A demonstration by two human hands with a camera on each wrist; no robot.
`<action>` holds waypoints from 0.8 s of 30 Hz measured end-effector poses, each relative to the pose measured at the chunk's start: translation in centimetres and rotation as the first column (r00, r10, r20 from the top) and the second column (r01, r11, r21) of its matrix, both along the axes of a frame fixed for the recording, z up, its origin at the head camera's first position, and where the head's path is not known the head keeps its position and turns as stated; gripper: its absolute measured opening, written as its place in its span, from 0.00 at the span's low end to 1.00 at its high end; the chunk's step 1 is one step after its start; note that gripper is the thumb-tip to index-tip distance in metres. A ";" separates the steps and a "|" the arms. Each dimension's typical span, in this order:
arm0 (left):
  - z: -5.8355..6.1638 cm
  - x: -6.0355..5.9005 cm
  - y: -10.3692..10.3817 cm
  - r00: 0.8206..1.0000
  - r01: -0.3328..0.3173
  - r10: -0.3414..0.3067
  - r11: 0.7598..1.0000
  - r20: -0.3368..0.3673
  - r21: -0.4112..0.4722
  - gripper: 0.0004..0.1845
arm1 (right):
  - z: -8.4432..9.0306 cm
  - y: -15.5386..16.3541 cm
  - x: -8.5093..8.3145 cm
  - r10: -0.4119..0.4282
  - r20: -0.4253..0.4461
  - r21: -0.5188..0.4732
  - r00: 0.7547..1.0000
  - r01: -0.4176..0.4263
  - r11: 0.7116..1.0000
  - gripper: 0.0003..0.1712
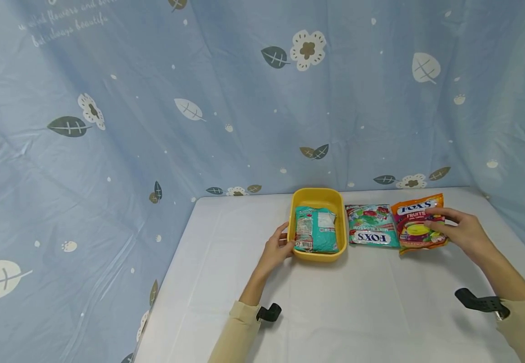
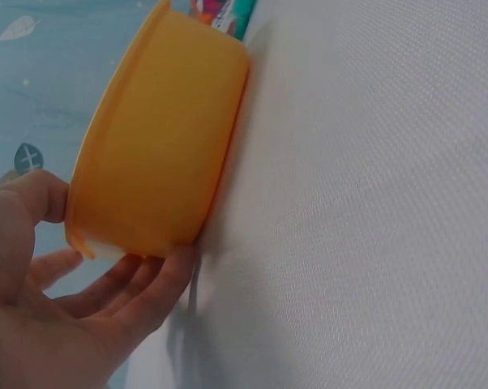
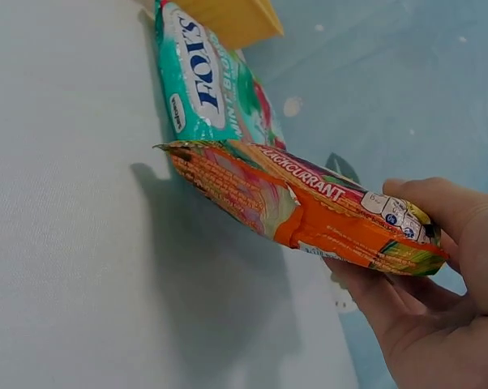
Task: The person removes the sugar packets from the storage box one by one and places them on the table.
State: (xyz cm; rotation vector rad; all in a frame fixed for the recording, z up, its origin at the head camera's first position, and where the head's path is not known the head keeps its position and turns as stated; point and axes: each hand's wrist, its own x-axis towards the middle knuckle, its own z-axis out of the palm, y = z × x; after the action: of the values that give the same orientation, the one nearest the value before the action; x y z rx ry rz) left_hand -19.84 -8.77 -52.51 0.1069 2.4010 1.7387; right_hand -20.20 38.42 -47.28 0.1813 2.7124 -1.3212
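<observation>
A yellow tub (image 1: 318,196) (image 2: 159,138) stands on the white table with a teal candy bag (image 1: 315,230) lying inside. My left hand (image 1: 277,248) (image 2: 74,300) rests against the tub's left side, fingers straight under its lower edge. Right of the tub lies a green Fox's mint bag (image 1: 371,225) (image 3: 207,77). Beside that, my right hand (image 1: 464,230) (image 3: 434,267) pinches an orange Fox's fruits bag (image 1: 418,222) (image 3: 301,207) by its right end, thumb on top, lifting that end off the table.
The white table (image 1: 357,312) is backed and flanked by a blue flower-print curtain (image 1: 226,101). Black wrist camera mounts (image 1: 482,302) sit on both beige sleeves. Bare tabletop lies in front of the tub and bags.
</observation>
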 end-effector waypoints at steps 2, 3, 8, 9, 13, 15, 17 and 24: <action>0.0 0.0 0.0 1.000 -0.002 0.002 1.000 0.002 0.000 0.33 | -0.1 0.0 0.0 0.003 0.003 -0.005 1.000 -0.003 1.000 0.42; 0.0 0.0 0.0 1.000 -0.004 0.004 1.000 0.004 -0.001 0.33 | -0.2 0.0 -0.1 0.005 0.005 -0.009 1.000 -0.005 1.000 0.42; 0.0 -0.1 0.1 1.000 -0.012 0.012 1.000 0.011 0.000 0.33 | -0.4 -0.1 -0.1 0.004 0.017 -0.020 1.000 -0.004 1.000 0.43; -0.1 -0.1 0.1 1.000 -0.013 0.013 1.000 0.012 -0.001 0.33 | -0.5 -0.1 -0.1 0.001 0.020 -0.018 1.000 -0.001 1.000 0.43; -0.1 -0.1 0.1 1.000 -0.020 0.020 1.000 0.016 -0.004 0.33 | -0.8 -0.1 -0.1 -0.009 0.021 -0.011 1.000 0.009 1.000 0.42; -0.1 -0.1 0.1 1.000 -0.023 0.023 1.000 0.016 -0.007 0.33 | -1.0 -0.1 -0.1 -0.012 0.022 -0.007 1.000 0.013 1.000 0.42; -0.1 0.0 0.0 1.000 -0.023 0.023 1.000 0.016 -0.002 0.33 | -1.3 0.0 0.0 -0.015 0.023 -0.012 1.000 0.015 1.000 0.42; -0.2 -0.1 0.0 1.000 -0.007 0.007 1.000 -0.007 0.015 0.33 | -2.5 0.3 -0.2 -0.040 0.038 -0.010 0.998 0.040 0.999 0.43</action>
State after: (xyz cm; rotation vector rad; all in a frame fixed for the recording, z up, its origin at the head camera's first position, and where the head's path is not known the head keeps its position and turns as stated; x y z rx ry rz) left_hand -19.92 -8.79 -52.69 0.1067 2.3964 1.7629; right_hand -20.44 38.70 -49.78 0.2580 2.6834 -1.3282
